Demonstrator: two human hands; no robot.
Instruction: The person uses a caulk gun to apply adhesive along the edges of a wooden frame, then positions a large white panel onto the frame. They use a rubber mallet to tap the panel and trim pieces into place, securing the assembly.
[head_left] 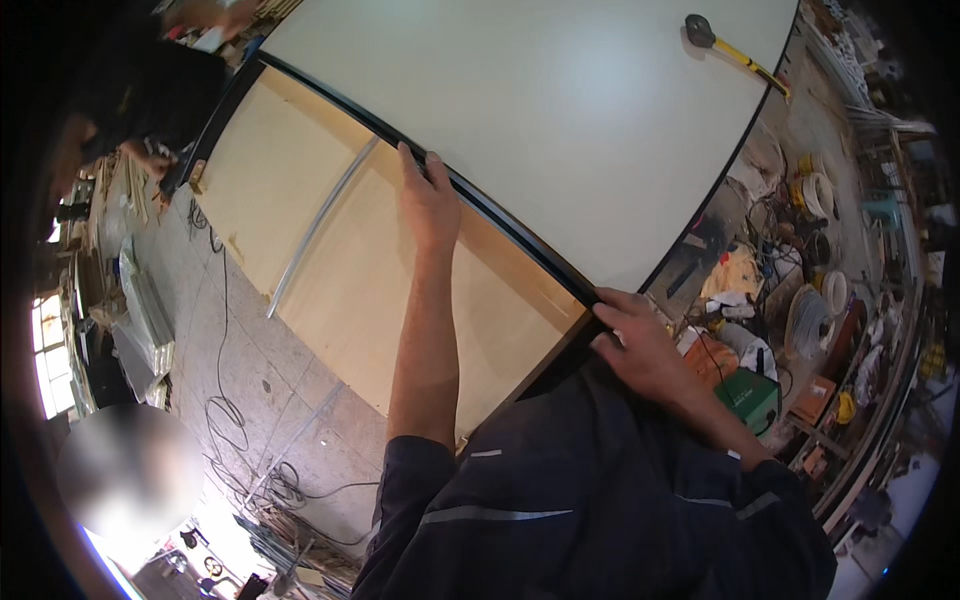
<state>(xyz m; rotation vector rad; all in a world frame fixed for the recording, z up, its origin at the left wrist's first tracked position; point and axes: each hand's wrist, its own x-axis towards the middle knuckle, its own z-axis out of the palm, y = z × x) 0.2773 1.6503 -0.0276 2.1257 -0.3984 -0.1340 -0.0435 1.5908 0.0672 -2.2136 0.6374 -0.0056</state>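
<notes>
A large white panel [560,110], smooth and matte, is being shown across the upper middle of the view, its long edge curving with the lens. Along that edge a thin black trim strip [500,215] is being seen, running from the upper left down to the near corner. Below it, a pale wooden side face [330,290] of the cabinet is being displayed, flat and unfinished, with a slim grey metal rail [315,228] lying slantwise across it.

The grey tiled floor [215,330] is being crossed by loose black cables [235,440]. To the right, a cluttered heap is being shown, with a green boxy machine [750,398] and white coils of wire [812,315].

The left hand [428,195] is being laid flat on the black trim strip, fingers extended and pressed close together along the edge. The right hand [640,345] is being closed over the near corner of the panel, fingers curled around the strip's end.

A yellow-handled hammer [735,50] with a dark head is being left resting on the far part of the white panel, well apart from both hands.
</notes>
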